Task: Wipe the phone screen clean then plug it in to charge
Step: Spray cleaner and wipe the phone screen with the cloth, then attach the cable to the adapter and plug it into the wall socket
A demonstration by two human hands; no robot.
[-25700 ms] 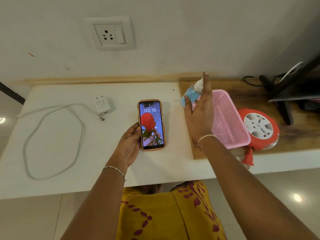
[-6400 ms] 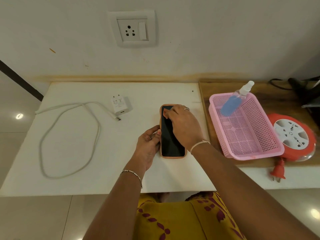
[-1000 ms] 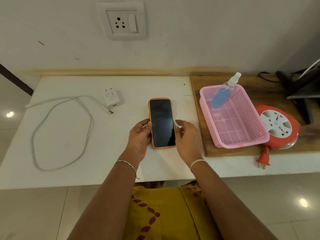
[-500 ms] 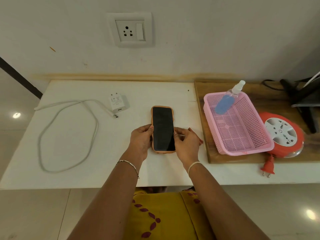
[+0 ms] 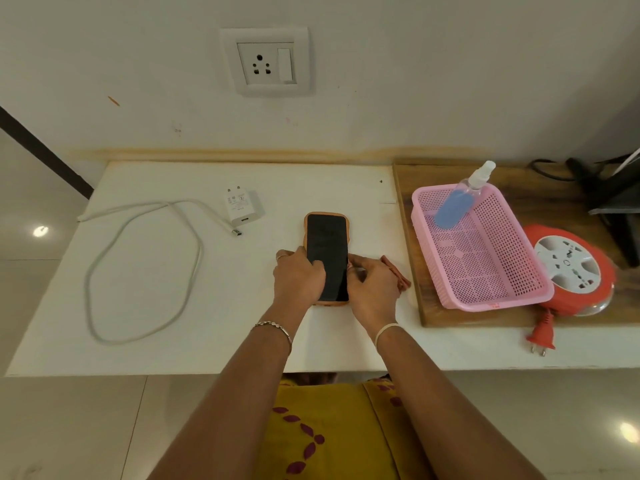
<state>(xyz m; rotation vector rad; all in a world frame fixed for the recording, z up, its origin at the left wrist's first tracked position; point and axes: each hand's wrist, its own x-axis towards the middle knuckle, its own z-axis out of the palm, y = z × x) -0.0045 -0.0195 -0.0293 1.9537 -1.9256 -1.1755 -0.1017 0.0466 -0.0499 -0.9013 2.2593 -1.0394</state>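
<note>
Head view, left hand [image 5: 299, 278] overlapping phone [image 5: 327, 244], cloth [image 5: 398, 276] mostly hidden under right hand [image 5: 372, 289]

A thin silver chain bracelet [image 5: 273, 325] circles the wrist behind the left hand [image 5: 299, 277], which wears a ring [image 5: 281, 257]. A pale plain band [image 5: 386, 330] sits behind the right hand [image 5: 372, 289]. Both forearms are bare. Nearer the body is a mustard-yellow garment [image 5: 329, 431] with maroon leaf-shaped marks.
</note>
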